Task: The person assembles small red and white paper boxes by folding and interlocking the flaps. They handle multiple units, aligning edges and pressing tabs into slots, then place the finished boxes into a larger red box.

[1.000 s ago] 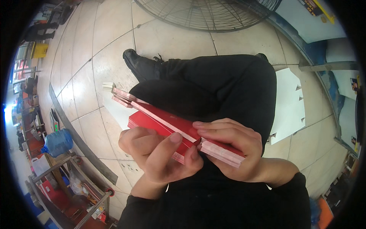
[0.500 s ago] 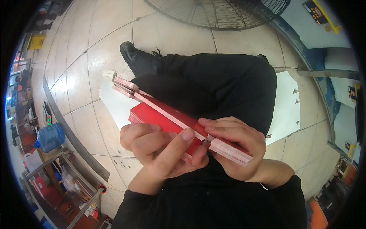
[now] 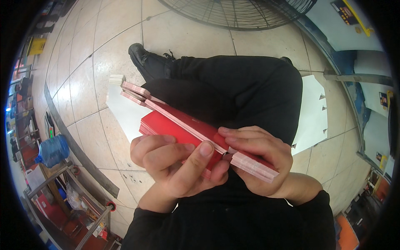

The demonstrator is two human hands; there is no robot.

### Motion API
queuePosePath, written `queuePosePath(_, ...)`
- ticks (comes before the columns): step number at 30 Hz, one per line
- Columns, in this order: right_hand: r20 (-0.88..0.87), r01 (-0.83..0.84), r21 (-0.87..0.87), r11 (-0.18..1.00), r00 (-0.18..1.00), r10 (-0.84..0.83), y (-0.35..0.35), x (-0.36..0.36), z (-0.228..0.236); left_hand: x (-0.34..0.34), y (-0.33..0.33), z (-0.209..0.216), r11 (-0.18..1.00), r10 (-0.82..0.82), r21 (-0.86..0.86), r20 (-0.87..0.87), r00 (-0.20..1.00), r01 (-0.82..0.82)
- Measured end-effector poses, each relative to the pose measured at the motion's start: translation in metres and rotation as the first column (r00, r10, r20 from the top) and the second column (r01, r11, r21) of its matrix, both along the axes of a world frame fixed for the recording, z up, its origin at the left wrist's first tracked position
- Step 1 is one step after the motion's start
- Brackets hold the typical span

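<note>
A stack of red die-cut card sheets (image 3: 164,127) with pale pink layered edges lies aslant between my hands, above my crossed legs. My left hand (image 3: 183,162) grips its near side, the thumb pressed on the layered edge and the fingers curled along the red face. Round the stack's right end closes my right hand (image 3: 262,160), its fingers on the red top, with a short section of layered edge (image 3: 255,167) jutting toward me. A notch parts this section from the longer edge, close to both hands' fingertips. The far left end has narrow slotted tabs (image 3: 135,91).
White card sheets lie on the tiled floor, one stack (image 3: 125,110) left of my legs, another (image 3: 311,112) to the right. A black wire fan guard (image 3: 237,14) stands ahead. At left are a blue water bottle (image 3: 54,151) and a metal-framed cart (image 3: 89,200).
My hands keep nearly the same hold. The layered edges by my left thumb look slightly more fanned, and the gap near the fingertips is a little wider.
</note>
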State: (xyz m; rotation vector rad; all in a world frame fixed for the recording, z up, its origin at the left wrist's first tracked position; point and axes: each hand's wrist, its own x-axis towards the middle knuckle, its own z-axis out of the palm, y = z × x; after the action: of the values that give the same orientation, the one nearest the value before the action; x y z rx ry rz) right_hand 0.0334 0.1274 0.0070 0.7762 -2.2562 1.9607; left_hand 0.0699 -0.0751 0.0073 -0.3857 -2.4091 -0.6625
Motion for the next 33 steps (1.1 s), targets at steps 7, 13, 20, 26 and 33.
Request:
queuePosePath(7,-0.025,-0.019,0.009,1.000,1.000,0.019,0.0006,0.0008,-0.0005,0.0008,-0.0005,0.0006,1.000,-0.005,-0.002,-0.005,1.000,0.005)
queuePosePath(13,-0.021,-0.025,-0.002,1.000,0.999,0.025,0.0017,0.0008,-0.0016,0.0040,-0.0011,0.0043,0.999,0.000,-0.039,0.027,1.000,0.001)
queuePosePath(20,-0.006,-0.032,-0.003,0.999,0.999,0.032,0.0023,0.0015,-0.0001,0.0073,-0.0015,0.0007,0.999,0.021,-0.044,0.003,1.000,-0.021)
queuePosePath(26,-0.007,-0.036,-0.021,0.999,0.999,0.036,0.0021,0.0015,-0.0006,0.0087,-0.0019,-0.0002,0.998,0.028,-0.063,-0.012,1.000,-0.029)
queuePosePath(33,-0.021,-0.024,-0.010,1.000,0.999,0.024,0.0013,0.0016,-0.0015,0.0065,-0.0005,-0.0005,0.999,0.032,-0.039,-0.022,0.999,-0.032)
